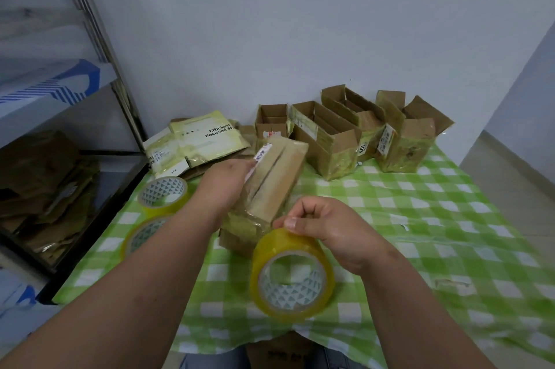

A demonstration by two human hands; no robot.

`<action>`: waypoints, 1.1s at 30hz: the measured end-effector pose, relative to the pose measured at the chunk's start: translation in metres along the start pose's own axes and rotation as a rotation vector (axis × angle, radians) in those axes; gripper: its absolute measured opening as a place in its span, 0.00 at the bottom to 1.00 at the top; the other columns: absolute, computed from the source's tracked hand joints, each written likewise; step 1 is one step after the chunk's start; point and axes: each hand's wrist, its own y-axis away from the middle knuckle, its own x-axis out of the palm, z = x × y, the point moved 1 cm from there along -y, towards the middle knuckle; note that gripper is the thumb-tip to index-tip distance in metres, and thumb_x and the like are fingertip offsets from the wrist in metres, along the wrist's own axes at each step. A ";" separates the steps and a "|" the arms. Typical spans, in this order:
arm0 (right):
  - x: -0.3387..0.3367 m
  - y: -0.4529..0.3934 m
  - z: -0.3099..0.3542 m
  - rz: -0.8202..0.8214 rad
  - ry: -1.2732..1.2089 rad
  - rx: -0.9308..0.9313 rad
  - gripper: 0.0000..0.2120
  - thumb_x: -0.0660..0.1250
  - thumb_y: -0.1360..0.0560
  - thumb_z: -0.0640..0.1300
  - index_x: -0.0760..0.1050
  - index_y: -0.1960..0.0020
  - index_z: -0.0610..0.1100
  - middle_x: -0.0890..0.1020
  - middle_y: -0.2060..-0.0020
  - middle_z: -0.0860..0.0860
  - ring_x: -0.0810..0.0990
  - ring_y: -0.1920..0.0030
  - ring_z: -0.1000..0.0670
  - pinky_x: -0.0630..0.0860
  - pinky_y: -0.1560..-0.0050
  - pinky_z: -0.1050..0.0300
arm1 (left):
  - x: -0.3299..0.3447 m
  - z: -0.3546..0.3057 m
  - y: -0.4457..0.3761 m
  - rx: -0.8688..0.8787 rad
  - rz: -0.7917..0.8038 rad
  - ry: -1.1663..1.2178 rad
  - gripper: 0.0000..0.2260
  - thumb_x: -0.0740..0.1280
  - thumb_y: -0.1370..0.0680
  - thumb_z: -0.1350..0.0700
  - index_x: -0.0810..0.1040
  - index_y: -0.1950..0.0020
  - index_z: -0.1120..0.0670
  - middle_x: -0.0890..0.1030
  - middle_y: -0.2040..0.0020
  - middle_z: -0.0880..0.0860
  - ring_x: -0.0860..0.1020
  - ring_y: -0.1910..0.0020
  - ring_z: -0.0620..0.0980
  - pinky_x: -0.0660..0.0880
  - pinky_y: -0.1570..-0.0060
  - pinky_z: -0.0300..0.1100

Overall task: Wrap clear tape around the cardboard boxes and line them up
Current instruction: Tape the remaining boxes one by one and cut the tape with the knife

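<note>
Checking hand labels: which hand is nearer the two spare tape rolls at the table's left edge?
Left. The left hand grips the cardboard box just right of the spare tape rolls; the right hand pinches the third tape roll, farther right.

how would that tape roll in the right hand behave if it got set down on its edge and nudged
The tape roll is round with a wide hollow core, so on its curved edge it would probably roll across the checked tablecloth. Its glossy yellow surface looks smooth, perhaps slippery where the right hand pinches it. Laid flat like the spare roll, it likely stays put.
</note>
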 end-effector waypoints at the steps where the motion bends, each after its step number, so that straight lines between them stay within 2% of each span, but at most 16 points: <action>1: 0.003 0.001 -0.001 0.020 0.006 0.001 0.07 0.75 0.29 0.41 0.79 0.65 0.48 0.85 0.52 0.38 0.81 0.56 0.46 0.76 0.53 0.52 | 0.000 -0.003 0.002 0.015 0.037 -0.030 0.08 0.66 0.20 0.48 0.83 0.45 0.46 0.83 0.50 0.50 0.80 0.53 0.50 0.77 0.49 0.44; 4: 0.003 0.002 -0.001 0.005 -0.017 -0.005 0.08 0.70 0.25 0.36 0.77 0.62 0.43 0.86 0.55 0.43 0.82 0.55 0.47 0.77 0.52 0.53 | -0.001 0.003 0.002 0.077 0.158 -0.140 0.17 0.69 0.21 0.52 0.77 0.32 0.44 0.79 0.41 0.49 0.78 0.53 0.42 0.74 0.58 0.35; 5: 0.002 0.003 0.000 -0.006 -0.030 -0.007 0.08 0.69 0.24 0.35 0.77 0.61 0.42 0.87 0.55 0.44 0.83 0.55 0.48 0.78 0.53 0.56 | -0.002 0.007 0.002 0.065 0.177 -0.132 0.20 0.69 0.21 0.54 0.75 0.30 0.43 0.78 0.39 0.48 0.79 0.53 0.42 0.75 0.58 0.35; 7: 0.001 0.004 0.001 -0.023 -0.054 -0.007 0.07 0.68 0.24 0.34 0.76 0.60 0.41 0.87 0.55 0.44 0.83 0.56 0.49 0.78 0.55 0.59 | -0.002 0.013 0.000 0.025 0.188 -0.058 0.21 0.69 0.21 0.55 0.74 0.29 0.42 0.78 0.37 0.49 0.81 0.51 0.46 0.79 0.50 0.42; 9: 0.001 0.006 0.002 -0.032 -0.076 -0.004 0.07 0.68 0.24 0.34 0.76 0.60 0.40 0.86 0.56 0.44 0.82 0.58 0.49 0.79 0.56 0.58 | 0.000 0.015 -0.001 -0.028 0.180 0.019 0.21 0.70 0.22 0.56 0.75 0.31 0.41 0.80 0.38 0.50 0.83 0.50 0.51 0.80 0.45 0.51; 12: 0.000 0.007 0.003 -0.050 -0.077 -0.008 0.08 0.68 0.24 0.34 0.77 0.61 0.42 0.86 0.56 0.42 0.81 0.58 0.47 0.78 0.54 0.52 | 0.006 0.018 -0.002 -0.111 0.162 0.161 0.21 0.67 0.21 0.62 0.77 0.32 0.43 0.82 0.42 0.53 0.83 0.52 0.55 0.82 0.50 0.54; 14: -0.003 0.009 0.006 -0.057 -0.054 -0.026 0.09 0.70 0.25 0.36 0.78 0.62 0.45 0.85 0.56 0.42 0.80 0.57 0.45 0.77 0.53 0.49 | 0.008 0.018 -0.001 -0.141 0.167 0.239 0.21 0.64 0.20 0.64 0.76 0.31 0.45 0.82 0.43 0.54 0.83 0.52 0.55 0.82 0.53 0.51; 18: -0.009 0.013 0.014 -0.053 -0.028 -0.069 0.07 0.73 0.29 0.43 0.79 0.65 0.51 0.80 0.57 0.41 0.77 0.57 0.44 0.74 0.55 0.49 | 0.005 0.014 0.011 -0.085 0.140 0.336 0.21 0.58 0.19 0.68 0.76 0.32 0.48 0.82 0.49 0.45 0.83 0.59 0.44 0.78 0.63 0.40; 20: -0.012 0.015 0.018 -0.052 0.019 -0.098 0.10 0.72 0.26 0.41 0.80 0.64 0.51 0.79 0.60 0.45 0.76 0.59 0.46 0.73 0.57 0.52 | 0.000 0.008 0.022 0.013 0.065 0.200 0.17 0.60 0.18 0.63 0.78 0.36 0.45 0.81 0.49 0.46 0.82 0.59 0.43 0.76 0.63 0.38; 23: -0.012 0.017 0.022 -0.045 0.062 -0.124 0.11 0.70 0.24 0.39 0.79 0.64 0.50 0.79 0.64 0.50 0.76 0.62 0.51 0.72 0.60 0.55 | -0.006 -0.005 0.039 0.193 0.028 0.049 0.06 0.66 0.19 0.50 0.81 0.45 0.47 0.83 0.48 0.50 0.81 0.50 0.47 0.77 0.52 0.43; 25: -0.009 0.017 0.024 -0.046 0.084 -0.140 0.11 0.71 0.24 0.39 0.80 0.63 0.50 0.80 0.64 0.51 0.76 0.62 0.52 0.72 0.58 0.55 | -0.009 -0.016 0.052 0.257 0.135 0.026 0.14 0.67 0.22 0.42 0.82 0.49 0.52 0.83 0.51 0.53 0.80 0.51 0.50 0.77 0.48 0.49; 27: -0.005 0.018 0.026 -0.055 0.099 -0.159 0.10 0.71 0.24 0.39 0.80 0.62 0.50 0.81 0.64 0.52 0.77 0.60 0.52 0.73 0.55 0.54 | -0.009 -0.026 0.065 0.270 0.331 0.000 0.23 0.69 0.28 0.37 0.81 0.49 0.56 0.84 0.52 0.54 0.81 0.53 0.50 0.79 0.48 0.49; 29: 0.000 0.019 0.028 -0.066 0.091 -0.177 0.09 0.72 0.25 0.38 0.81 0.61 0.49 0.83 0.61 0.49 0.79 0.57 0.51 0.75 0.51 0.52 | -0.010 -0.031 0.073 0.296 0.464 -0.131 0.21 0.76 0.31 0.40 0.81 0.51 0.56 0.84 0.57 0.51 0.80 0.59 0.45 0.78 0.57 0.41; 31: 0.003 0.022 0.029 -0.095 0.086 -0.186 0.09 0.73 0.27 0.38 0.81 0.63 0.49 0.83 0.61 0.49 0.79 0.57 0.52 0.75 0.51 0.53 | -0.011 -0.030 0.074 0.320 0.459 -0.240 0.12 0.78 0.31 0.50 0.81 0.54 0.55 0.84 0.63 0.48 0.79 0.64 0.41 0.74 0.61 0.38; 33: 0.007 0.025 0.030 -0.121 0.085 -0.185 0.10 0.73 0.28 0.38 0.81 0.65 0.50 0.83 0.62 0.50 0.79 0.59 0.53 0.76 0.53 0.54 | -0.011 -0.030 0.075 0.345 0.392 -0.310 0.09 0.78 0.30 0.53 0.81 0.57 0.54 0.82 0.67 0.45 0.77 0.67 0.40 0.72 0.63 0.38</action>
